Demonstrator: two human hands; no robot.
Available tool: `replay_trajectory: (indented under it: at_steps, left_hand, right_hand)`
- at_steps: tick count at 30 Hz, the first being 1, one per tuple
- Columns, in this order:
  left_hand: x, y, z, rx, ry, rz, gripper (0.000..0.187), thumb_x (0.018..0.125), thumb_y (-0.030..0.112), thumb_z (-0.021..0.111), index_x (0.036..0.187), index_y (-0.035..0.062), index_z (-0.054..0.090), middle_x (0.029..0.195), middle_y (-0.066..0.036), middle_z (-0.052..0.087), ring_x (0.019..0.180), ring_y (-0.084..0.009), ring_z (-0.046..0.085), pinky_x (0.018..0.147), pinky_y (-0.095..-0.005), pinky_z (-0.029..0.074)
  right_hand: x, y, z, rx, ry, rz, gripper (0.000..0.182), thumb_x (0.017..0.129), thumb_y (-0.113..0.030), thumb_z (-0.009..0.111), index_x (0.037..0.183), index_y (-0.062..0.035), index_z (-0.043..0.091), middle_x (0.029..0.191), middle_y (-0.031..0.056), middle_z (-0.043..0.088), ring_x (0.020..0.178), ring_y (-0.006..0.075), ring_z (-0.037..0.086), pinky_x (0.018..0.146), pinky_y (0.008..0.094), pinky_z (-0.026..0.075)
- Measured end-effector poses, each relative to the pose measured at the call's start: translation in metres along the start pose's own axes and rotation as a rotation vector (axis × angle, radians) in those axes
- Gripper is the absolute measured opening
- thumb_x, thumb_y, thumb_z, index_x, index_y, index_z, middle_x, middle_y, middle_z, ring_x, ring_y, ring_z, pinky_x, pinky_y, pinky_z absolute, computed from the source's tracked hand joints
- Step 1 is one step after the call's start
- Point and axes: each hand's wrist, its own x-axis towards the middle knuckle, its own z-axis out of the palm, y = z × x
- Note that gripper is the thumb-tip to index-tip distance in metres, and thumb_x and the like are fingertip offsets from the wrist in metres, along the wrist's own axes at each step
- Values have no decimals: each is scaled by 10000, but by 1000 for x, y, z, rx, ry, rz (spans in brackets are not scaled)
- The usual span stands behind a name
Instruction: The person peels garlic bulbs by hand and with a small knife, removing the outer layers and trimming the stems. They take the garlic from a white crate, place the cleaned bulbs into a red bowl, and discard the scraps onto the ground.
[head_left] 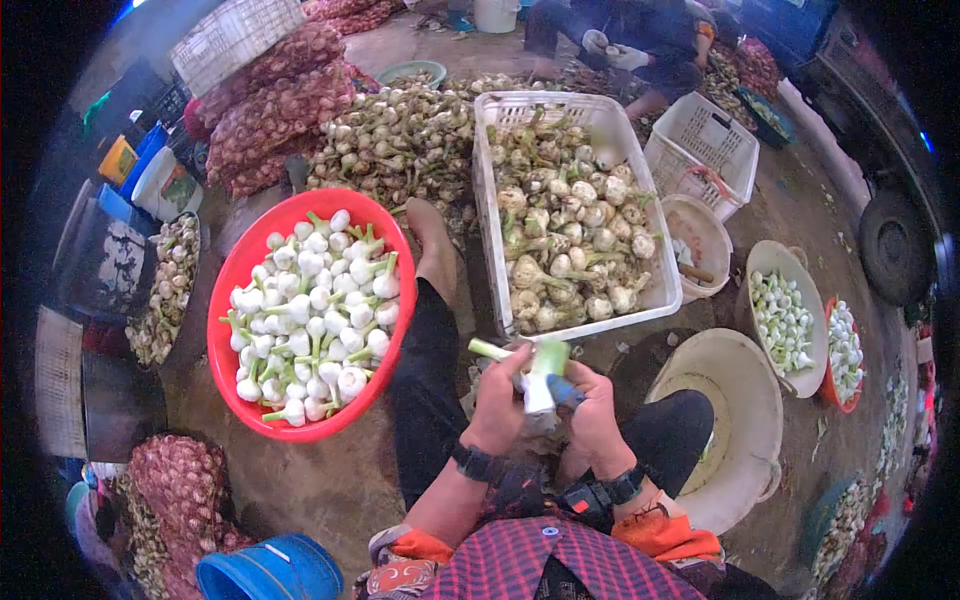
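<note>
My left hand point(495, 402) is closed round a fresh garlic bulb, its green stem point(487, 349) poking out past the fingers. Against it, my right hand point(596, 420) pinches a pale green-and-white strip of garlic skin point(546, 370), blurred by motion. Something blue point(565, 391) covers or sits at the right hand's fingertips; I cannot tell which. Both hands are between my knees, just in front of a white crate point(497, 270) of unpeeled, soil-stained garlic point(570, 230). To the left, a red basin point(223, 385) holds clean white garlic bulbs point(325, 310).
A cream tub point(765, 410) stands by my right knee, with a small bucket point(700, 220) holding a wooden-handled tool behind it. Loose garlic point(395, 135) is heaped beyond the basin beside red net sacks point(280, 110). Another person point(630, 45) sits at the back. A blue bucket point(270, 570) is front left.
</note>
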Motion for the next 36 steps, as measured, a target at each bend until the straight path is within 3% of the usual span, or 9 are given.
replay_trajectory:
  at_steps: [7, 10, 13, 16, 19, 25, 27, 30, 36]
  left_hand:
    - [10, 11, -19, -603, -321, 88, 364, 902, 338, 476, 981, 7, 604, 1051, -142, 608, 1032, -264, 557, 900, -436, 431]
    - [-2, 25, -5, -274, -94, 201, 411, 954, 317, 367, 1050, -14, 592, 1104, -155, 596, 1084, -277, 530, 902, -440, 435]
    - [4, 16, 1, 295, 10, 377, 470, 991, 306, 282, 1107, -40, 577, 1049, -139, 617, 1030, -229, 557, 876, -360, 452]
    - [-4, 14, 15, 239, 165, 364, 485, 992, 325, 294, 1105, -42, 590, 963, -85, 632, 848, -148, 591, 782, -275, 472]
    - [3, 10, 3, 190, 149, 286, 502, 992, 335, 287, 1112, -46, 590, 960, -94, 633, 848, -137, 589, 772, -248, 467]
    - [19, 43, -68, -700, -128, 172, 389, 886, 362, 449, 1024, 30, 599, 1170, -154, 585, 1193, -337, 458, 1014, -561, 301]
    - [16, 46, -54, -584, -158, 134, 392, 893, 359, 432, 1022, 30, 602, 1180, -150, 581, 1211, -336, 441, 1014, -562, 297]
    - [20, 30, -38, -601, -170, 48, 465, 930, 387, 345, 1053, 13, 592, 1213, -153, 559, 1205, -335, 443, 995, -574, 302]
    - [17, 3, -48, -638, -316, -156, 492, 951, 391, 298, 1135, 4, 539, 1216, -150, 554, 1138, -325, 502, 959, -549, 363]
  right_hand:
    - [-28, -54, -45, 917, -47, -94, 375, 922, -187, 436, 1228, 27, 466, 1031, 130, 610, 854, 205, 615, 694, 323, 518]
    - [-21, -63, -57, 202, 277, -109, 360, 885, -190, 505, 1180, 15, 516, 1061, 145, 618, 962, 287, 615, 841, 392, 503]
    - [-7, -9, -66, -1270, -143, -421, 396, 739, 44, 563, 1132, 4, 567, 1034, 111, 625, 1018, 226, 582, 896, 324, 445]
    - [0, -23, -4, -222, 168, -126, 318, 692, 62, 567, 998, -9, 617, 917, 82, 633, 894, 183, 589, 802, 293, 461]
    - [9, -21, 3, -515, 39, -127, 169, 715, 54, 563, 877, 22, 602, 805, 67, 618, 777, 178, 574, 721, 284, 458]
    - [-20, -63, -46, 130, 46, 75, 35, 740, -10, 604, 768, -11, 582, 748, 75, 609, 694, 131, 588, 645, 300, 487]
    - [-19, -37, -67, -494, -1, 221, 146, 757, -45, 612, 894, 1, 636, 913, 111, 634, 824, 230, 635, 714, 335, 515]
    - [-6, -9, -58, -1436, -355, -444, 383, 663, -23, 666, 1045, -37, 636, 1208, 182, 519, 1026, 317, 566, 846, 319, 468]
    - [36, -33, 15, -820, -252, -543, 391, 594, 76, 579, 972, -19, 614, 1052, 163, 597, 950, 308, 594, 797, 322, 479]
